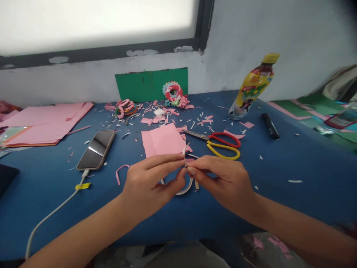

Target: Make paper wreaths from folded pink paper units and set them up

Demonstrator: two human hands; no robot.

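Note:
My left hand (157,175) and my right hand (223,176) meet at the middle, fingertips almost touching. Both pinch a thin pale paper strip (184,150), whose free end curls up above the left fingertips. Partly hidden beneath the hands is a white curved band (186,191); whether it joins the strip I cannot tell. Just beyond lies a folded sheet of pink paper (164,138). Scissors (223,143) with one red and one yellow handle rest to its right, blades partly open and pointing left. A bent pink strip (118,173) lies left of my left hand.
A phone (96,150) with a white cable lies left, near stacked pink sheets (50,124). Paper rings (173,92) stand before a green board (150,83). A bottle (252,89) and a black marker-like object (270,125) are at right. Scraps litter the blue table (292,208).

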